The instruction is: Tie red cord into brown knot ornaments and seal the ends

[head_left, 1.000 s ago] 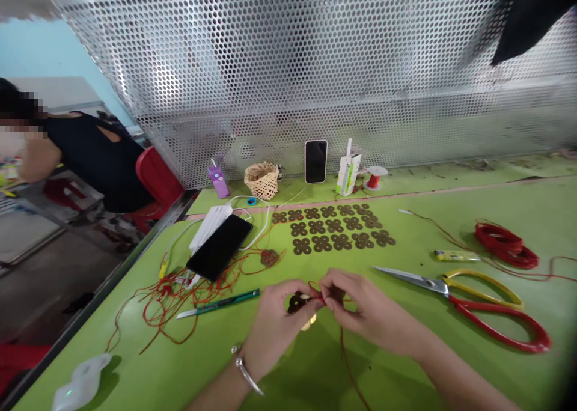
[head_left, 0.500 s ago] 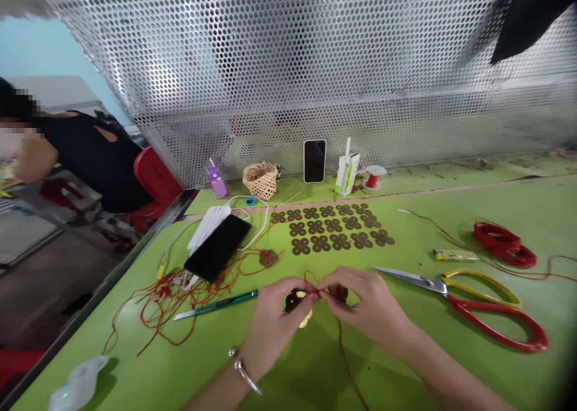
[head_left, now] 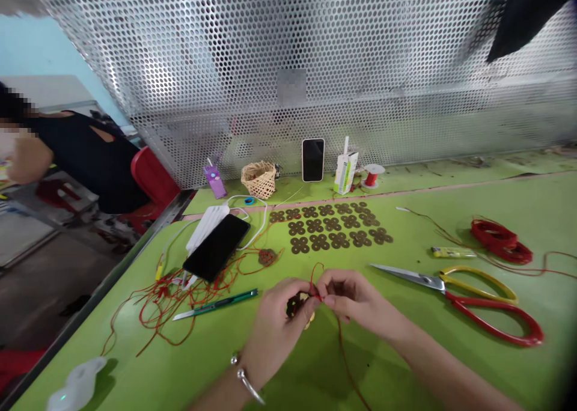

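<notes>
My left hand (head_left: 282,315), with a silver bangle at the wrist, is closed on a bunch of coins (head_left: 295,303), some dark and some golden, mostly hidden by the fingers. My right hand (head_left: 356,300) pinches a red cord (head_left: 319,297) against the left fingertips. A small loop of that cord stands up above the fingers, and a long end hangs from the right hand toward the near edge. Beyond the hands, dark coin clusters (head_left: 332,223) lie in rows on the green table (head_left: 406,363).
Scissors (head_left: 433,282) and a lighter (head_left: 453,252) lie right, near a red cord bundle (head_left: 500,240). At left are a utility knife (head_left: 216,304), a black phone (head_left: 217,247) and tangled red cords (head_left: 157,309). A basket (head_left: 258,179) stands at the back. A person sits far left.
My right fingers have drawn in closer around the cord at the left fingertips. The small cord loop above them has changed shape. The view has shifted slightly.
</notes>
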Demonstrator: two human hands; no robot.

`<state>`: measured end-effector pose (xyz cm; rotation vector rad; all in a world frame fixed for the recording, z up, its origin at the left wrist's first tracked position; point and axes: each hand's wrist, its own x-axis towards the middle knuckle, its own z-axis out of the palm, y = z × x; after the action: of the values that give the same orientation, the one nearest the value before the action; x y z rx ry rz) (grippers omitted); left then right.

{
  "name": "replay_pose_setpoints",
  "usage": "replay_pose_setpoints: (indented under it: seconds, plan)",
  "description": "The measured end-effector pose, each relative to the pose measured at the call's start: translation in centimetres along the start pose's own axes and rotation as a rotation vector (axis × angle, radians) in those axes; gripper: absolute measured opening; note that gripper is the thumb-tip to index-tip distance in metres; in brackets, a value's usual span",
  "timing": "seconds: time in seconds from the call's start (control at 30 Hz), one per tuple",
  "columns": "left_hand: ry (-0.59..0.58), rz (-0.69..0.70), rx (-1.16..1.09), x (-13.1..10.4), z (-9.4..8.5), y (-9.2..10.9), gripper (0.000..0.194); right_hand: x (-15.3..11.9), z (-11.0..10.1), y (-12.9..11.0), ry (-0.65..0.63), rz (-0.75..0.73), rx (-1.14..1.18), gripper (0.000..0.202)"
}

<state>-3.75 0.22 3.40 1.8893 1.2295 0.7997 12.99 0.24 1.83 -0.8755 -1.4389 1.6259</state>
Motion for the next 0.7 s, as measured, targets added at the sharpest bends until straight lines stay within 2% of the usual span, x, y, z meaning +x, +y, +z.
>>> replay_pose_setpoints:
  seconds: [0.17, 0.37, 0.43, 0.5, 0.57, 0.7]
  plan:
    - [0.028, -0.01, -0.013, 0.1, 0.1, -0.2, 0.015, 0.0, 0.5, -0.2, 0.125, -0.035, -0.166, 0.021]
    - [0.049, -0.027, -0.013, 0.1, -0.1, -0.3, 0.016, 0.3, 0.3, 0.8, 0.069, 0.032, 0.036, 0.026]
    - [0.05, -0.04, -0.032, 0.2, -0.2, -0.3, 0.018, 0.2, 0.3, 0.9, 0.071, 0.022, 0.027, 0.033]
    - [0.043, -0.071, -0.062, 0.3, -0.3, -0.3, 0.021, 0.1, 0.3, 0.6, 0.083, -0.007, -0.103, 0.039]
    - [0.044, -0.082, -0.081, 0.3, -0.2, -0.3, 0.019, -0.1, 0.3, 0.2, 0.122, -0.05, -0.363, 0.039]
    - [0.044, -0.066, -0.062, 0.2, 0.0, -0.4, 0.015, -0.2, 0.2, 0.0, 0.215, -0.128, -0.855, 0.026]
